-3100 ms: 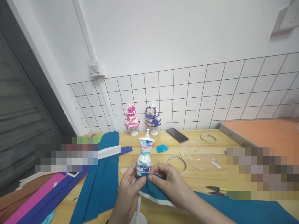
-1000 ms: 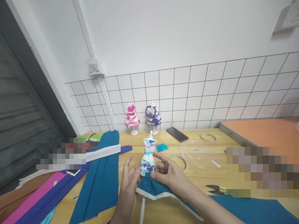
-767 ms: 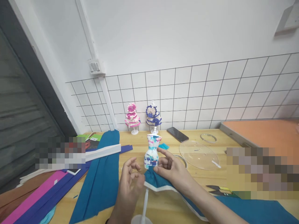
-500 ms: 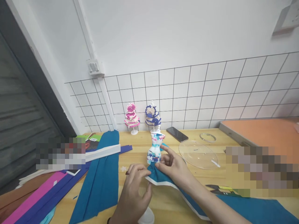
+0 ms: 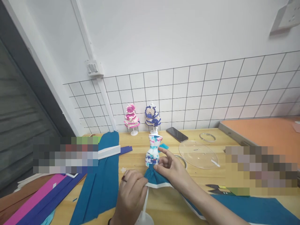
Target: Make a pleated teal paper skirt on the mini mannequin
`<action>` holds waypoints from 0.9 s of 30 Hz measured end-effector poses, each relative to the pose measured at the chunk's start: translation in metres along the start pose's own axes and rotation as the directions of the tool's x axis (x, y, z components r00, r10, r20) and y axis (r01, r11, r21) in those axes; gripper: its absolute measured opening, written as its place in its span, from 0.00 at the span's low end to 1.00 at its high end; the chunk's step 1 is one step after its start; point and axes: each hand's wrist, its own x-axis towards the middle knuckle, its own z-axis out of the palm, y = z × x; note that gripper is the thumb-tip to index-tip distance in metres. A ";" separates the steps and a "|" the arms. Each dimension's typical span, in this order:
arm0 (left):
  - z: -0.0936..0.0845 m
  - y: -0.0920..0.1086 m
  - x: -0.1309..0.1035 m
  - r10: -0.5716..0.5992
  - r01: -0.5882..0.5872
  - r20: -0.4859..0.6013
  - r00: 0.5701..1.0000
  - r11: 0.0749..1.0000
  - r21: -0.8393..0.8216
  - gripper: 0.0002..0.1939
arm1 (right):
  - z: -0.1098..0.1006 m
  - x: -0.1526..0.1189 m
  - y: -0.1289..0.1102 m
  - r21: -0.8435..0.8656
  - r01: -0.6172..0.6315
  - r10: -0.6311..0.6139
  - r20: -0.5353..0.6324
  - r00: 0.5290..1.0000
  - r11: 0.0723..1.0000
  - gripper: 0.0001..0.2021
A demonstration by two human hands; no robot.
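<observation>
A small mannequin (image 5: 152,151) with white, blue and pink patches stands on a white stand (image 5: 145,217). Teal fabric with a white edge (image 5: 157,179) is gathered below its hips and trails off to the right under my forearm. My right hand (image 5: 172,165) pinches the gathers against the mannequin's lower right side, index finger stretched up beside its waist. At the left end of the white edge, my left hand (image 5: 132,190) has its fingers closed on the fabric; its fingertips are partly hidden.
Two decorated figures, one pink (image 5: 131,120) and one navy (image 5: 152,117), stand behind. A phone (image 5: 177,134), clear disc (image 5: 198,154), metal rings (image 5: 207,137) and scissors (image 5: 217,189) lie on the right. Teal (image 5: 103,187), pink (image 5: 37,200) and other fabric strips cover the left.
The mannequin has shifted slightly left and its stand shows more. My left hand's fingers have closed on the fabric edge. My right hand keeps its pinch.
</observation>
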 end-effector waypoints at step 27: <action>0.002 0.002 -0.003 0.058 -0.063 0.067 0.996 0.995 0.077 0.12 | 0.006 -0.003 0.000 0.070 0.034 -0.031 -0.048 0.998 0.997 0.28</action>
